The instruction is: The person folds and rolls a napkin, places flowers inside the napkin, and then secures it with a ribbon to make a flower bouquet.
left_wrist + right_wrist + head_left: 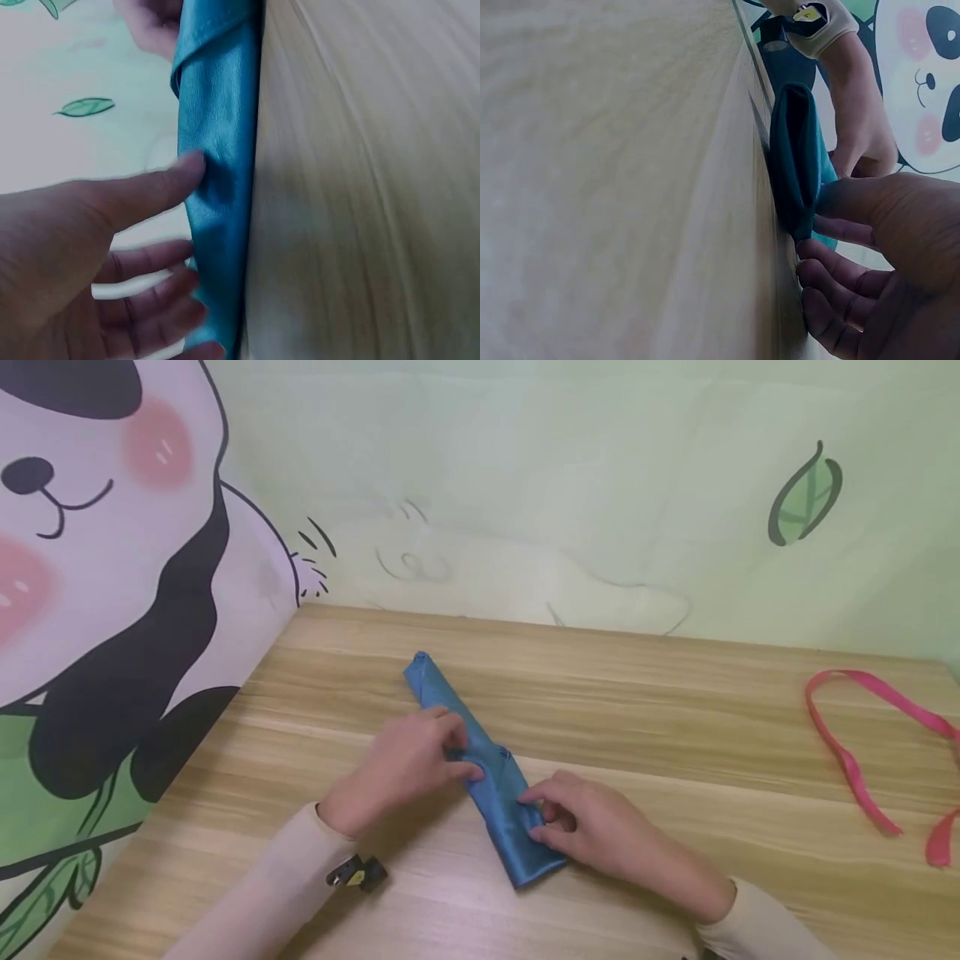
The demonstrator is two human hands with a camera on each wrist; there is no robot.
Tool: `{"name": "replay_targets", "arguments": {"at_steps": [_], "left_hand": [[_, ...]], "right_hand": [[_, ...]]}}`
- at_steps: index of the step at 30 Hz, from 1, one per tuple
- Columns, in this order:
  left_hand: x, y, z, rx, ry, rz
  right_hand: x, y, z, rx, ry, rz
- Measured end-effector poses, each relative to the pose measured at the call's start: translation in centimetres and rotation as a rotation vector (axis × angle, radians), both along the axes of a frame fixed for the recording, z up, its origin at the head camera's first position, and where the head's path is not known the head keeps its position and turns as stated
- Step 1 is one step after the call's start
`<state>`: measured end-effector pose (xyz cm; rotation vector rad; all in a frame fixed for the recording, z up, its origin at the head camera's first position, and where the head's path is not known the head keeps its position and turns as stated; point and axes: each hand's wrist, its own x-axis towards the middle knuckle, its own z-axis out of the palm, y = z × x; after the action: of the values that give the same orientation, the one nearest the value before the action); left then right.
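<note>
A blue satiny cloth [487,760] lies on the wooden table, folded into a long strip running from upper left to lower right. My left hand [408,764] rests at its middle, thumb and fingertips touching the fabric. In the left wrist view, the thumb [176,178] lies on the cloth's surface, the other fingers loosely bent at its side. Near the wider lower end, my right hand [600,822] pinches the cloth's right edge. From the right wrist, the layered end of the cloth [793,157] shows, its fold slightly parted; the right thumb [847,201] presses against it.
A pink ribbon [847,760] lies loosely curved on the wooden table [675,710] at the right. Behind stands a pale green backdrop [525,468] with a leaf drawing, and a large panda picture [150,568] covers the left side.
</note>
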<state>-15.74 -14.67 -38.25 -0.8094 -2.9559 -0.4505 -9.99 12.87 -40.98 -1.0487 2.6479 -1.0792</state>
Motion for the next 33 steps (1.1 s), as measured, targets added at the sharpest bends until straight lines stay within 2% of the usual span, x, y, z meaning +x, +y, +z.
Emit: {"name": "replay_targets", "arguments": {"at_steps": [3,5,9,16,21,27,33], "left_hand": [[-0.5,-0.3,-0.2,0.035,-0.083,0.115],[-0.8,-0.5,-0.4,0.046,-0.124,0.166],[-1.2,-0.7,-0.6,0.063,-0.136,0.199],[-1.7,-0.3,-1.1,0.111,-0.129,0.145],[-2.1,0.6,-1.3,0.102,-0.172,0.101],[-3.0,1.5,-1.4,0.119,-0.199,0.077],[-3.5,2.6,-2.1,0.13,-0.205,0.037]], "right_hand": [[0.1,0.0,0.0,0.012,-0.003,-0.001],[0.1,-0.1,0.0,0.023,-0.007,-0.003],[0.2,-0.2,-0.1,0.032,0.013,-0.003],[0.5,-0.5,0.1,0.072,0.037,-0.011],[1.0,-0.5,0.4,0.116,-0.003,-0.04],[1.3,0.0,0.3,0.113,0.01,-0.066],[1.9,0.2,0.1,0.148,-0.09,-0.108]]}}
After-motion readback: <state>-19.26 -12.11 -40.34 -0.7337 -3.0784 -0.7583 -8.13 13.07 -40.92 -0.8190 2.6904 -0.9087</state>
